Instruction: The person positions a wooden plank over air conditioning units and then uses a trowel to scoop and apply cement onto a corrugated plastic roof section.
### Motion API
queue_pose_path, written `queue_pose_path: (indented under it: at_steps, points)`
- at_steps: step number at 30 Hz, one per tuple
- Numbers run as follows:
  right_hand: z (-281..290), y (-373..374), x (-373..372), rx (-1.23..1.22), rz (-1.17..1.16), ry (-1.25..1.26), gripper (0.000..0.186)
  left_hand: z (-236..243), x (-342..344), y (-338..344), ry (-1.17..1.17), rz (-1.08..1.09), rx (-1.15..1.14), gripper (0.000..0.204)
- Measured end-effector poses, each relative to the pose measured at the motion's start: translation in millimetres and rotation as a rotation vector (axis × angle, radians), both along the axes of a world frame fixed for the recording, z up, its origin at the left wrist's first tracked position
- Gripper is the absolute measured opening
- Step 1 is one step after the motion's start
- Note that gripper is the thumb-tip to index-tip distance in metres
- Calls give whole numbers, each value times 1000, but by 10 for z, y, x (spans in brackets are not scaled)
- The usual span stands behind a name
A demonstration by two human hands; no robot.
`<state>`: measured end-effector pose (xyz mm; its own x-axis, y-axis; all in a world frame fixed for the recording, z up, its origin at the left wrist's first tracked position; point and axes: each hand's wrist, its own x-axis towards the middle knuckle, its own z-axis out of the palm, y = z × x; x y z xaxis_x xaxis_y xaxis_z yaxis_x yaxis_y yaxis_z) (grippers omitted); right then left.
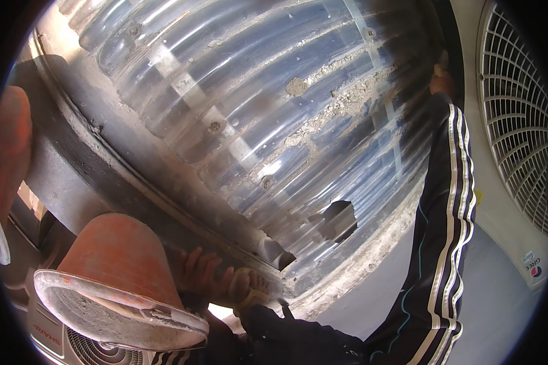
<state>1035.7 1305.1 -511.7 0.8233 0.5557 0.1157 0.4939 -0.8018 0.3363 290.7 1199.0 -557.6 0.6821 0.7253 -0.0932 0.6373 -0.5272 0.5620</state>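
My right arm, in a black sleeve with white stripes, stretches far along the right side. At its end my right hand (441,84) looks closed around a small, pale yellowish thing, too shaded to name, by a dark edge. My left hand (202,271) lies in shade at the lower middle, fingers apart and nothing seen in them, beside the rim of a see-through corrugated sheet (225,73). A terracotta flowerpot (119,252) on its mouth hides the left wrist. Next to that hand is what looks like a foot in a tan sandal (249,289) below dark cloth.
Crumbled debris (341,100) lies along the sheet's grooves. Near its lower end gapes a jagged hole (340,220). An air-conditioner unit with a round grille (517,109) stands at right, another grille (100,347) at lower left. A second terracotta pot (9,146) is at far left.
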Motion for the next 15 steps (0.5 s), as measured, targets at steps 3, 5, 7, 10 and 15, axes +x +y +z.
queue_pose_path:
  at_steps: [3,5,7,10,15]
  points:
    - [57,21,186,-129,110,-31,44,35,-11,46,22,-56,0,29]
    - [34,15,284,-161,94,-48,43,19,-6,80,23,-85,12,30]
    - [-53,-55,318,-178,119,-31,43,-6,-60,57,16,-94,21,29]
    - [-37,-290,416,-148,157,28,47,-44,-35,15,-19,-51,29,29]
    - [167,-781,149,94,87,202,58,-105,-30,-24,-70,-31,23,29]
